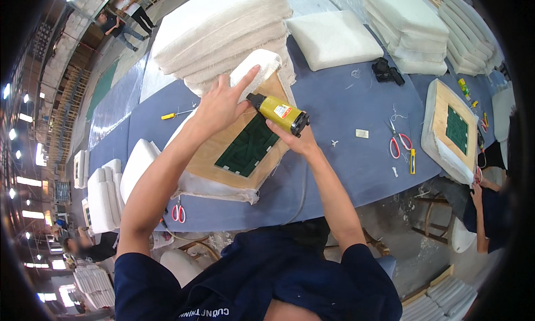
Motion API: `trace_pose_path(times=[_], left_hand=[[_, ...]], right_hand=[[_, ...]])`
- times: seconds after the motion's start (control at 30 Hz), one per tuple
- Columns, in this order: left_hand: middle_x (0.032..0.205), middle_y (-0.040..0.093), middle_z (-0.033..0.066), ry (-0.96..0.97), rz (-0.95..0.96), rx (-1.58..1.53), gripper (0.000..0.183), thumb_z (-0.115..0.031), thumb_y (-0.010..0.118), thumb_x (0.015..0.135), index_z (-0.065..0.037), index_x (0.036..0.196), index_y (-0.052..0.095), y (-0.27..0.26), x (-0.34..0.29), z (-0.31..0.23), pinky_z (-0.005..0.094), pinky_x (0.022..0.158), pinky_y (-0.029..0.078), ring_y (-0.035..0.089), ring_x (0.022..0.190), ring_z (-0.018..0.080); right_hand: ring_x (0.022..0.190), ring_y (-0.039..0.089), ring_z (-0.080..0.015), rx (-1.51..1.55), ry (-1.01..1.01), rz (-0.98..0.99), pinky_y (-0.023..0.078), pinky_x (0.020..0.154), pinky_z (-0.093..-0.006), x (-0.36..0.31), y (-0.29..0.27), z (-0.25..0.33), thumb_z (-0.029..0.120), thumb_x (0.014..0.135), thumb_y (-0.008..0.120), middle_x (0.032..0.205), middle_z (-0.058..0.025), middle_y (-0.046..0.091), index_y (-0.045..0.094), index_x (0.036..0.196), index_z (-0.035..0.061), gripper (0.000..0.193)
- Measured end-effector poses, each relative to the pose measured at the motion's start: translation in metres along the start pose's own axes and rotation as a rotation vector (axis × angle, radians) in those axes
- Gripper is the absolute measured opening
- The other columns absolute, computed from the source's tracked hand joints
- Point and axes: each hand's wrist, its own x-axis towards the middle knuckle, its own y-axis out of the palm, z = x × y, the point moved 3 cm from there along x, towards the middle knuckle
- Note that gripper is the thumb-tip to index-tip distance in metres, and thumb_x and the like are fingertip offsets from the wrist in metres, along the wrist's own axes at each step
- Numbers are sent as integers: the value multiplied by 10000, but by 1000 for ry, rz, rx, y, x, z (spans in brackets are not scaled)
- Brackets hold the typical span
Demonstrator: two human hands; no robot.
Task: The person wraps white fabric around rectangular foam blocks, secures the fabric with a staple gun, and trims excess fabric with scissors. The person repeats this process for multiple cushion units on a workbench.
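In front of me an upholstered seat cushion lies underside up, its plywood base (203,157) framing a panel of dark green webbing (248,145). White fabric (253,65) is folded over the far edge of the wood. My left hand (220,104) rests on that fabric edge, index finger and thumb spread apart. A yellow-green air staple gun (283,113) is gripped in my right hand (295,140). Its nose is at the folded fabric, close to my left thumb and index finger. My right fingers are partly hidden beneath the tool's body.
Stacked white cushions (223,26) stand behind the work; another cushion (334,40) lies flat beside them. Red-handled scissors (398,140) and a yellow-handled tool (412,161) lie at right, more scissors (178,211) near the front edge. A screwdriver (177,114) lies left. A co-worker (487,209) holds a similar cushion (448,129).
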Motion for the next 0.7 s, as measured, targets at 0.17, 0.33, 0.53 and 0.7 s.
trace_pose_path(times=[0.17,0.33,0.53,0.7], left_hand=[[1495,523,345,164,159,-470,760,-413,569,1105,-340,1770,207,-18,-2,47,552,1205,429,524,1404,550],[1630,482,285,55,85,-415,606,-528,221,1192,-359,1772,177,-4,-34,75,520,1284,354,443,1515,526],[1174,627,287,-37,-168,49,660,-366,583,1117,-464,1712,316,15,-53,41,556,811,637,734,961,508],[1171,634,289,-47,-160,19,703,-408,634,1091,-498,1706,306,10,-51,23,552,797,637,729,967,505]], right_hand=[[908,771,-123,132,118,-66,599,838,-305,-29,22,-14,181,893,891,973,-64,822,803,1118,4,299],[1025,761,-159,129,105,-146,592,915,-320,-64,75,-28,138,896,888,1141,-75,802,727,1236,-15,406],[914,738,-140,187,328,-5,590,810,-320,-42,41,-24,196,943,862,1027,-39,789,764,1180,-8,327],[679,618,-66,447,281,-6,477,589,-256,-22,25,-20,206,968,848,870,7,709,765,1109,25,244]])
